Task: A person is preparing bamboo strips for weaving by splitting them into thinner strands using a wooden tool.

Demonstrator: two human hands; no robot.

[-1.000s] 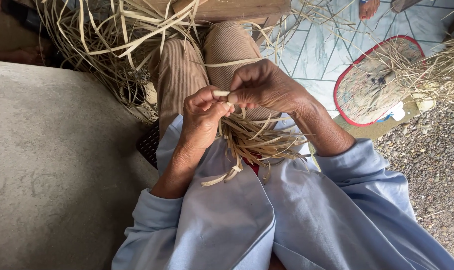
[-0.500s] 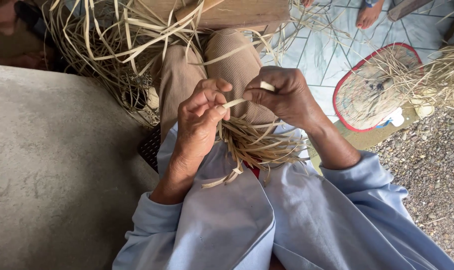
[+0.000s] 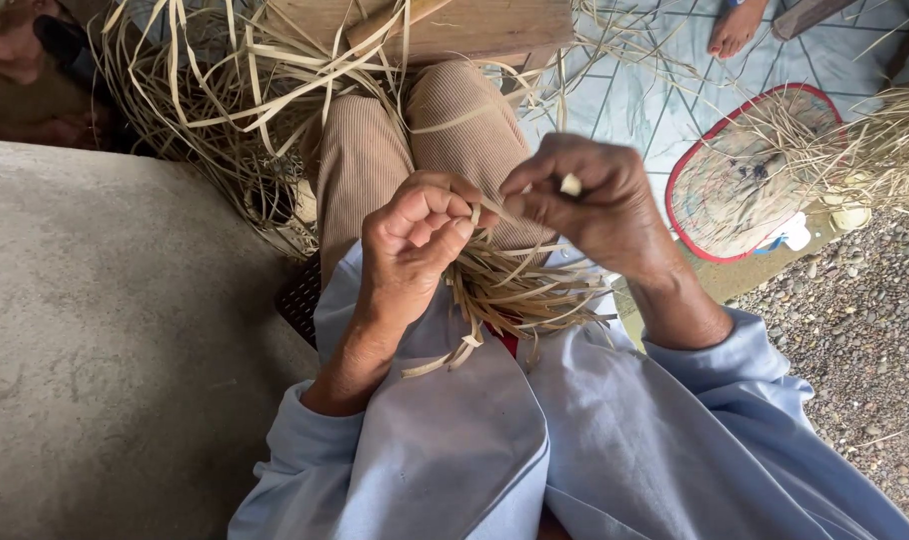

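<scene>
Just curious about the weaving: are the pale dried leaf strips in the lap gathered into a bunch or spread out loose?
Gathered at the top: the left hand clenches the pale dried leaf strips, whose lower ends fan out.

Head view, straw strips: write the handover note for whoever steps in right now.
Left hand: closed on the bundle of straw strips over the lap, loose ends fanning toward the body.
Right hand: pinching one strip end, raised above the bundle.
Nearby: loose straw pile by the knees, wooden stool ahead, red-rimmed woven fan on the tiled floor.
Done: strips gathered in one grip.
Left: cannot tell how far the work has got; the hands hide it.
</scene>
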